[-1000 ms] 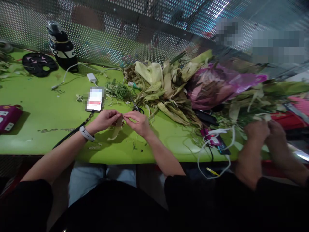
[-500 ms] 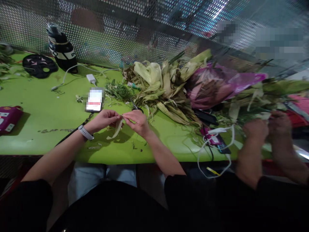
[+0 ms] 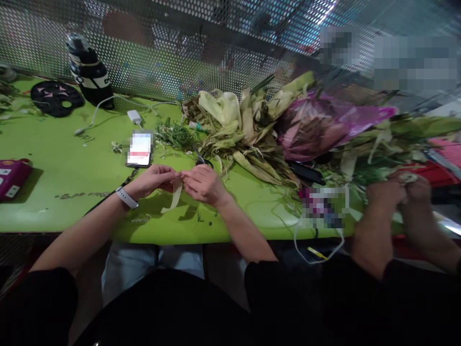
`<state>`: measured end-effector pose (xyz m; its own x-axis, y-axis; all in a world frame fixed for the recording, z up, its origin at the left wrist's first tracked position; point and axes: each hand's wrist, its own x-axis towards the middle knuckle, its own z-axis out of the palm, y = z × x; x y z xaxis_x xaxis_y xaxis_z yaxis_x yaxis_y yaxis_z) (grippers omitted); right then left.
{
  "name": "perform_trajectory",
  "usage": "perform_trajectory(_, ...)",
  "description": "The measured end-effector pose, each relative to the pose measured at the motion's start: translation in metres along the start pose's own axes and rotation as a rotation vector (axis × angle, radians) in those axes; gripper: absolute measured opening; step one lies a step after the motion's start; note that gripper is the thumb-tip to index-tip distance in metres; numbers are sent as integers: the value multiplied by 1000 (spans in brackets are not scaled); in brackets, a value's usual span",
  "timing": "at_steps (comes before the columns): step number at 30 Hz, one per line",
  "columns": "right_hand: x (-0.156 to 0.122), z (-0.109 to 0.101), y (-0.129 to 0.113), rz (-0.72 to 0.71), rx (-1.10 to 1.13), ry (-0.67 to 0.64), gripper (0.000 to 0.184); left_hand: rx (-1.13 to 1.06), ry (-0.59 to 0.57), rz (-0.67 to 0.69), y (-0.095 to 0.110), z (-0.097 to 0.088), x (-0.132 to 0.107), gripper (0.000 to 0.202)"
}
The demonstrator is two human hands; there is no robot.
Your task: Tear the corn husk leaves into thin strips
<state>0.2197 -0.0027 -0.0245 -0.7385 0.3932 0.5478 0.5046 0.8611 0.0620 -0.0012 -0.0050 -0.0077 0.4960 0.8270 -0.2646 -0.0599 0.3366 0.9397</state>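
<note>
My left hand (image 3: 153, 179), with a white watch on its wrist, and my right hand (image 3: 203, 185) meet over the green table (image 3: 72, 158). Both are closed in a pinch on a pale corn husk strip (image 3: 175, 198) that hangs down between them and curls onto the table. Just behind my right hand lie black-handled scissors (image 3: 202, 160). A large pile of corn husks (image 3: 241, 129) lies beyond them.
A phone (image 3: 139, 149) with a white charger lies behind my left hand. A black bottle (image 3: 87, 69) and a dark round pad stand at the back left, a magenta box at the left edge. A purple plastic bag (image 3: 324, 127) holds husks. Another person's hands (image 3: 399, 192) work at the right.
My hands have drawn closer together and the strip now hangs straighter below them. The other person's hands have shifted slightly and closed together.
</note>
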Motion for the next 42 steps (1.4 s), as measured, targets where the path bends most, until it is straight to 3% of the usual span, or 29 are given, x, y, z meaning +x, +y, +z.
perform_trajectory(5, -1, 2, -4, 80, 46, -22, 27, 63, -3, 18, 0, -1, 1, 29)
perform_trajectory(11, 3, 4, -4, 312, 352, 186, 25, 208, -43, 92, 2, -3, 0, 28)
perform_trajectory(14, 5, 3, -5, 384, 480, 178, 23, 306, -51, 148, 3, -1, -1, 27)
perform_trajectory(18, 5, 5, -6, 380, 506, 150, 20, 365, -14, 207, 1, -2, 1, 24)
perform_trajectory(34, 5, 3, -10, 418, 501, 194, 17, 188, 21, 88, 4, -3, -1, 33)
perform_trajectory(38, 5, 6, -9, 331, 371, 223, 20, 98, -13, 51, 1, -5, 0, 30)
perform_trajectory(42, 1, 7, -2, 199, 212, 148, 21, 37, -14, 18, 0, -6, 1, 28)
